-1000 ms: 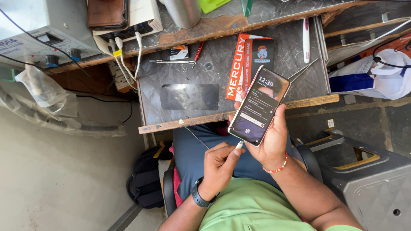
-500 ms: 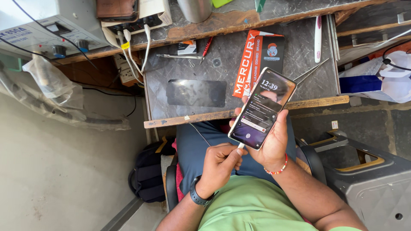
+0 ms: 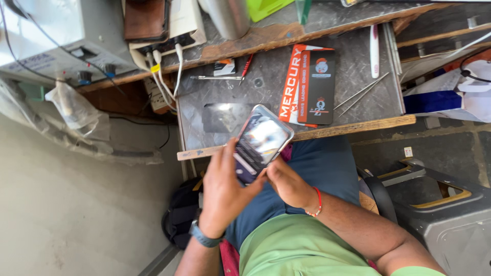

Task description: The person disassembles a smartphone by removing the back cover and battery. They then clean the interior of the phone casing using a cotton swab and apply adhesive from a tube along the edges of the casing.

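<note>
A smartphone (image 3: pixel 262 142) with a lit, glare-washed screen is tilted above my lap, just in front of the grey worktop's wooden front edge (image 3: pixel 353 128). My left hand (image 3: pixel 222 191), with a dark wristwatch, grips the phone's lower left side, thumb on its edge. My right hand (image 3: pixel 287 183), with a red thread bracelet, supports the phone from below on the right. I am seated in blue trousers and a green shirt.
On the worktop lie an orange and black card packet (image 3: pixel 309 84), tweezers (image 3: pixel 217 77), thin metal probes (image 3: pixel 360 94) and a white pen (image 3: pixel 375 43). A power supply box (image 3: pixel 51 36) with cables is at the back left. A dark bag (image 3: pixel 179 212) sits on the floor, a grey metal case (image 3: pixel 445 214) to the right.
The phone has come down and to the left, turning more face-up. My left hand went from tapping the screen with one finger to gripping the phone's side.
</note>
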